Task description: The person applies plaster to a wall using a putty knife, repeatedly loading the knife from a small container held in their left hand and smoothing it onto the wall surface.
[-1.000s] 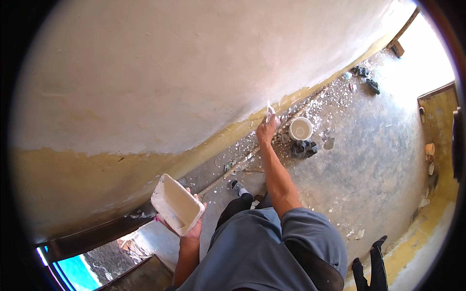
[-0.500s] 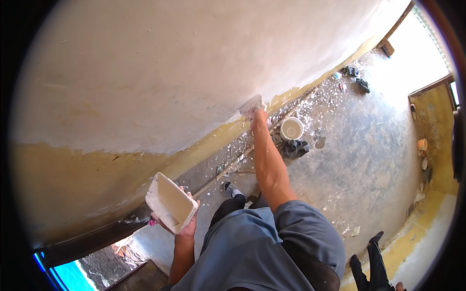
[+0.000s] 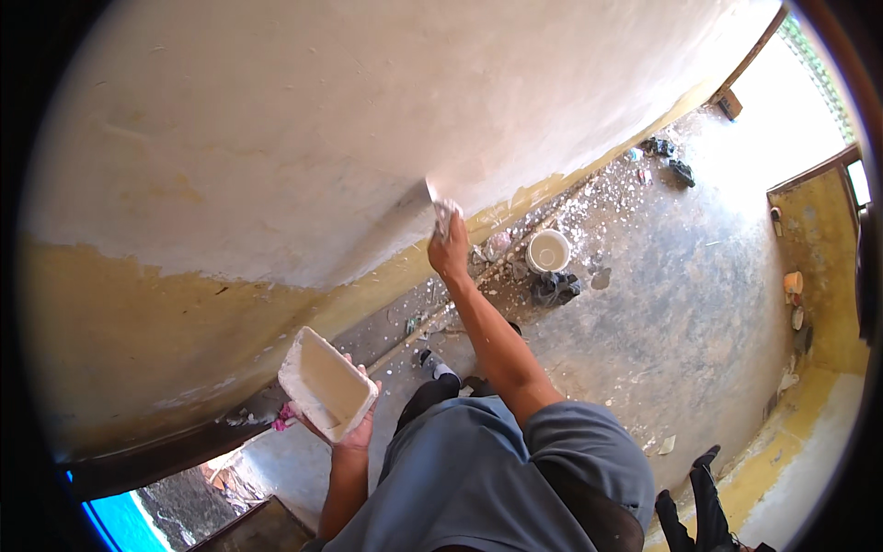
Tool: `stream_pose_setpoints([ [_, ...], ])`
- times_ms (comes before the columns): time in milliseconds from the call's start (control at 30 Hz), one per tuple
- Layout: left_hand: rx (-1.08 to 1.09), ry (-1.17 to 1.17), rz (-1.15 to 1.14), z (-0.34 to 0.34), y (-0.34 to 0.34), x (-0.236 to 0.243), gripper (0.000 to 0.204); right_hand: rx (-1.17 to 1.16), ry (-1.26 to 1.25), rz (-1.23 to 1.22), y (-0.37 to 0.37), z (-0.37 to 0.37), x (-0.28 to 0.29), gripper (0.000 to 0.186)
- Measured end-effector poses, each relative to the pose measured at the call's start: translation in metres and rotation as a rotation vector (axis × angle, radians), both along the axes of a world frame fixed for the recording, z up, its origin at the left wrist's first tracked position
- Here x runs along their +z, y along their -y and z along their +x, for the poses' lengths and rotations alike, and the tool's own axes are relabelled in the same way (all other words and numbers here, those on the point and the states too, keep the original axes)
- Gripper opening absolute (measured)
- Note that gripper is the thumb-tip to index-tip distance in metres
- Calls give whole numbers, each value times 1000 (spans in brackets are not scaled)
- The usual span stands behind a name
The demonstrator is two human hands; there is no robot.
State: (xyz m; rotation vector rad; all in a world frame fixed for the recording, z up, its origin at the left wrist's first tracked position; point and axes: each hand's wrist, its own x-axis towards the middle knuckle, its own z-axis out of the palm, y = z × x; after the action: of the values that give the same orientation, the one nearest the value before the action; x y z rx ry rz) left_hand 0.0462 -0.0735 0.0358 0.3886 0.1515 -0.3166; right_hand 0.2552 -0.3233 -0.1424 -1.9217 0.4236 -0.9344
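Note:
My left hand [image 3: 355, 436] supports a rectangular, plaster-crusted tub [image 3: 292, 373] from below and along its right side, with fingers wrapped round the edge. Pale filler coats the inside of the tub. My right hand [image 3: 448, 253] grips a whitish putty knife [image 3: 445, 212], its blade against the wall [image 3: 303, 156]. Most of the wall surface is covered in white skim, while a yellow band [image 3: 120, 313] shows along the bottom. Part of the knife's handle is hidden by my fingers.
A white bucket [image 3: 541, 239] stands on the concrete floor [image 3: 662, 294], beside a crumpled black bag [image 3: 556, 291]. White flakes litter the floor along the wall base. Another person's dark-clothed legs [image 3: 708, 501] show at lower right. An orange container [image 3: 793, 282] sits by the far right wall.
My right hand has moved left and the putty knife has shifted up and left across the wall, away from the yellow band. The tub stays nearly in place in my left hand.

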Motion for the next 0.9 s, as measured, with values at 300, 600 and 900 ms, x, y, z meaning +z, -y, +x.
stream_pose_setpoints([
  [300,79,-11,-9,-6,1,-3,92,-341,123,426,100,46,72,24],
  [600,83,49,2,-7,1,-3,91,-172,-105,308,34,21,58,32],
  [900,72,84,-41,-8,-2,1,93,29,-275,388,36,9,50,30],
])
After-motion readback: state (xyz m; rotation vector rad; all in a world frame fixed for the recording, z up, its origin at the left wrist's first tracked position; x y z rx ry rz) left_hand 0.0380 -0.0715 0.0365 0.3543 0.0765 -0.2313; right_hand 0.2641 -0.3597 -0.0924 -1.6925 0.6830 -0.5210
